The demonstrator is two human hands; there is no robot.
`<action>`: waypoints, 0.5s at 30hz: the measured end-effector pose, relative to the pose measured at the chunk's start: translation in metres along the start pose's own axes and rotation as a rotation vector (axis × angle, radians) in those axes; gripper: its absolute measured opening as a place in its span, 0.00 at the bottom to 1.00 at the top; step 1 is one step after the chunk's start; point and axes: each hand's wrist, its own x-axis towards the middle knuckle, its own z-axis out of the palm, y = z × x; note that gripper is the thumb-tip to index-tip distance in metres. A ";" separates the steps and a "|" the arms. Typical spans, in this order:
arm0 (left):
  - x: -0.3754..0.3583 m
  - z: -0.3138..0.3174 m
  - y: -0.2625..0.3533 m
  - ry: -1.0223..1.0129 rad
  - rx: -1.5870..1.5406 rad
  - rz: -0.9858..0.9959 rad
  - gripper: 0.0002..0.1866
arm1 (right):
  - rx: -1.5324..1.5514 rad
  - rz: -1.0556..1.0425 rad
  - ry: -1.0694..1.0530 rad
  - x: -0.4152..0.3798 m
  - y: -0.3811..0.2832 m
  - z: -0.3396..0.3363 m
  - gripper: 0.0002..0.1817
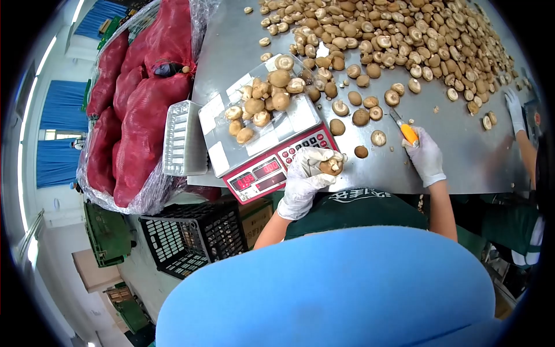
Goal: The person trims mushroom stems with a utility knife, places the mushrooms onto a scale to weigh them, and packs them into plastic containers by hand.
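My left hand (303,179), in a white glove, is closed around a brown-capped mushroom (331,166) at the table's near edge. My right hand (425,157), also gloved, grips an orange utility knife (410,135) whose blade points away from me. Several loose mushrooms (361,117) lie on the metal table between and beyond my hands. Just left of my left hand stands a red and white digital scale (254,178) with its display lit. On its plate sits a clear plastic tray (263,132) with mushrooms in it.
A large mushroom heap (416,40) covers the far table. Stacked clear trays (184,139) stand left of the scale, beside red mesh sacks (151,110) in plastic wrap. A black crate (191,240) is below. At the right is a co-worker's gloved hand (513,110).
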 end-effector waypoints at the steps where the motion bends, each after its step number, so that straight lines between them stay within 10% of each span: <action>1: 0.000 -0.002 -0.002 -0.015 -0.024 0.028 0.25 | -0.025 -0.070 0.089 -0.001 -0.001 0.008 0.19; 7: -0.002 -0.005 0.005 0.032 0.101 -0.010 0.23 | -0.300 -0.276 0.158 -0.001 -0.043 -0.002 0.20; 9: -0.003 0.001 -0.004 0.036 0.223 0.007 0.18 | 0.026 -0.430 0.150 -0.011 -0.066 -0.007 0.21; 10: 0.003 0.002 -0.005 -0.036 0.520 0.054 0.18 | 0.643 -0.226 -0.246 -0.020 -0.084 -0.010 0.20; 15: 0.033 0.021 0.019 -0.288 1.204 0.575 0.26 | 1.125 0.089 -0.679 -0.035 -0.120 -0.002 0.19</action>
